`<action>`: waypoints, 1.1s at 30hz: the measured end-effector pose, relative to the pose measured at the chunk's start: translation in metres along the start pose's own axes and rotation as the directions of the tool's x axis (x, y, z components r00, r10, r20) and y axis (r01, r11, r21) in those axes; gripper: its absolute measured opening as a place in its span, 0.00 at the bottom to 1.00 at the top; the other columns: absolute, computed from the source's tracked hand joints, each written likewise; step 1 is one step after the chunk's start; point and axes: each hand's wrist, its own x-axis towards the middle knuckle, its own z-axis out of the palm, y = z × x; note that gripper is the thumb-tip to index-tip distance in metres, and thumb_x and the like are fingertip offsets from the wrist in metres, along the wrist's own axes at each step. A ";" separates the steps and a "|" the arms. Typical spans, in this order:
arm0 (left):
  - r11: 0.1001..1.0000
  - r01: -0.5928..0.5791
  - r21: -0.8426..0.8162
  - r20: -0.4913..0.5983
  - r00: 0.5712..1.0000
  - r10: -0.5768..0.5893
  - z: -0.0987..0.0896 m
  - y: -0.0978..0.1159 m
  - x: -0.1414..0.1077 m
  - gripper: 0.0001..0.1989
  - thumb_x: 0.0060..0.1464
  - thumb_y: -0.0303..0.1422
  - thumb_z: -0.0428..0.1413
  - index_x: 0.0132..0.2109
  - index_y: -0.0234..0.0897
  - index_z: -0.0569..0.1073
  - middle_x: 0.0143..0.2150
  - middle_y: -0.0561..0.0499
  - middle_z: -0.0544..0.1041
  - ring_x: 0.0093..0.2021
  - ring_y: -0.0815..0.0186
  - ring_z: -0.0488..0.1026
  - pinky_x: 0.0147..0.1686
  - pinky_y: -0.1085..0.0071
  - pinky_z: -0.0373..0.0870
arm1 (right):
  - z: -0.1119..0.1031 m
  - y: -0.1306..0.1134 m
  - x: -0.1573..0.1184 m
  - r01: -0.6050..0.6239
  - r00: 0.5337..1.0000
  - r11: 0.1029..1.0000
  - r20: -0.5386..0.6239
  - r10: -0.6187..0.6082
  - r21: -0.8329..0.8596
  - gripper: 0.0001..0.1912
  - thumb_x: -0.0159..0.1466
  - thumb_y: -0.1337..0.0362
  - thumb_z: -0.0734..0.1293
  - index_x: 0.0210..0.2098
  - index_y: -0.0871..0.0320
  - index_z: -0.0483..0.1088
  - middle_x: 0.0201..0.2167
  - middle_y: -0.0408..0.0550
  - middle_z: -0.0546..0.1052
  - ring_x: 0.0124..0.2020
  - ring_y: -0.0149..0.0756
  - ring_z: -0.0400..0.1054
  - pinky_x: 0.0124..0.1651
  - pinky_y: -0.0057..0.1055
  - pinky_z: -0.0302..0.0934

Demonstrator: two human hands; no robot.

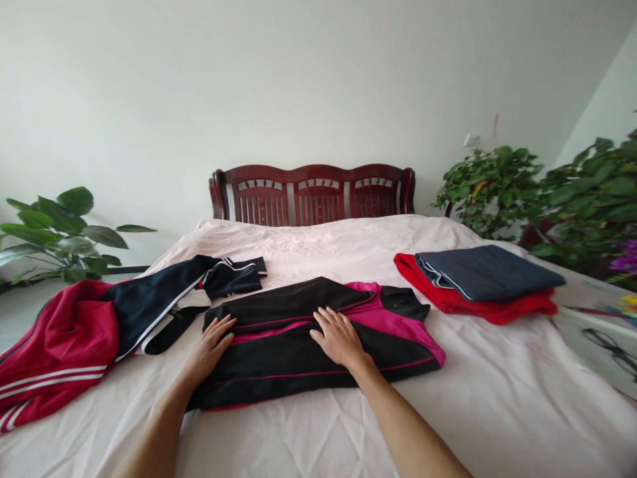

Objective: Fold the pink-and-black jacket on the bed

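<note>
A black and magenta jacket [283,355] lies folded lengthwise on the pale pink bedspread [318,438], its collar end toward the right. My left hand [212,348] rests flat on the jacket's left end, fingers slightly spread. On the middle of the jacket lies my right hand [339,335], palm down with its fingers apart. To the left is a loosely spread red and navy garment [74,332] with white stripes. A dark grey folded garment [490,272] sits on top of a red folded one [497,313] at the right.
Eyeglasses [610,348] lie on a surface at the far right. Behind the bedspread stands a dark red wooden backrest [318,176]. Leafy plants [64,232] are at the left, and more plants [492,189] stand at the right.
</note>
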 end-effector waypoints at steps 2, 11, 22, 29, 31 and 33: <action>1.000 0.008 -0.014 -0.006 1.000 -0.008 0.000 -0.001 0.000 0.29 0.62 0.47 0.44 0.63 0.39 0.69 0.70 0.48 0.63 0.73 0.54 0.48 0.69 0.52 0.50 | 0.000 0.000 0.000 0.002 1.000 1.000 -0.002 -0.002 0.002 0.31 0.71 0.47 0.54 0.67 0.55 0.59 0.70 0.49 0.58 0.71 0.44 0.47 0.70 0.45 0.40; 0.997 0.019 -0.080 -0.019 1.000 -0.021 -0.004 0.002 0.000 0.28 0.60 0.45 0.46 0.61 0.35 0.71 0.68 0.44 0.65 0.72 0.50 0.50 0.69 0.48 0.49 | 0.000 -0.001 -0.001 -0.001 1.000 1.000 -0.030 0.001 0.008 0.30 0.71 0.49 0.55 0.67 0.56 0.60 0.69 0.49 0.60 0.70 0.44 0.48 0.69 0.45 0.42; 0.927 0.135 -0.350 -0.036 0.987 -0.157 -0.024 0.016 -0.008 0.29 0.51 0.50 0.57 0.56 0.39 0.75 0.60 0.44 0.75 0.64 0.49 0.67 0.65 0.53 0.59 | -0.003 -0.002 -0.001 -0.007 1.000 1.000 -0.024 0.008 0.017 0.30 0.70 0.49 0.56 0.67 0.56 0.60 0.69 0.49 0.60 0.70 0.44 0.48 0.69 0.46 0.42; 0.869 0.288 -0.402 0.062 0.956 -0.288 -0.064 0.018 -0.016 0.29 0.46 0.54 0.61 0.46 0.35 0.78 0.35 0.48 0.81 0.36 0.58 0.76 0.41 0.64 0.71 | -0.006 -0.003 0.001 -0.016 1.000 0.999 0.006 0.016 0.031 0.30 0.70 0.49 0.56 0.67 0.56 0.60 0.69 0.49 0.59 0.70 0.44 0.48 0.69 0.46 0.42; 0.890 0.293 -0.350 0.149 0.955 -0.256 -0.067 0.015 -0.018 0.29 0.44 0.53 0.62 0.45 0.35 0.79 0.37 0.47 0.80 0.36 0.59 0.75 0.40 0.64 0.69 | -0.005 -0.002 0.001 -0.015 1.000 0.999 0.002 0.015 0.032 0.30 0.70 0.50 0.56 0.67 0.55 0.60 0.69 0.49 0.59 0.71 0.44 0.48 0.69 0.46 0.42; 0.909 0.284 -0.306 0.198 0.953 -0.231 -0.065 0.012 -0.019 0.29 0.41 0.52 0.63 0.45 0.35 0.79 0.41 0.45 0.80 0.39 0.58 0.75 0.42 0.64 0.68 | -0.004 -0.002 0.001 -0.017 1.000 0.999 -0.005 0.017 0.029 0.30 0.70 0.50 0.56 0.67 0.55 0.60 0.69 0.49 0.59 0.71 0.44 0.48 0.70 0.47 0.42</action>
